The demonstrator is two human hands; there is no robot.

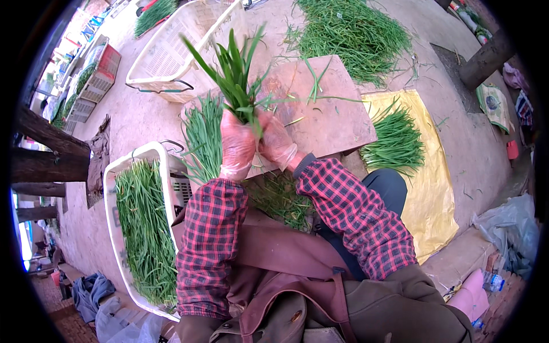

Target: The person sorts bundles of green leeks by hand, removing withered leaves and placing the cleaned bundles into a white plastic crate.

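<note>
Both my hands wear clear plastic gloves and come together over the near left part of a low reddish board (337, 123). Between them a bunch of green garlic chives (235, 80) stands upright, its broad leaves fanning away from me. My left hand (237, 146) is wrapped round the base of the bunch. Against its other side presses my right hand (275, 140), fingers curled and slightly blurred. On the board, just left of my left hand, lies a pile of chives (205, 137). A few loose leaves (316, 80) are scattered toward the board's far edge.
A white crate (108, 200) packed with chives stands at my left. Beyond the board sits another white crate (166, 63). A large chive heap (357, 37) covers the floor at the far right. Nearer, a chive bundle (394, 140) rests on a yellow sack (432, 200). Trimmings (280, 200) lie below the board.
</note>
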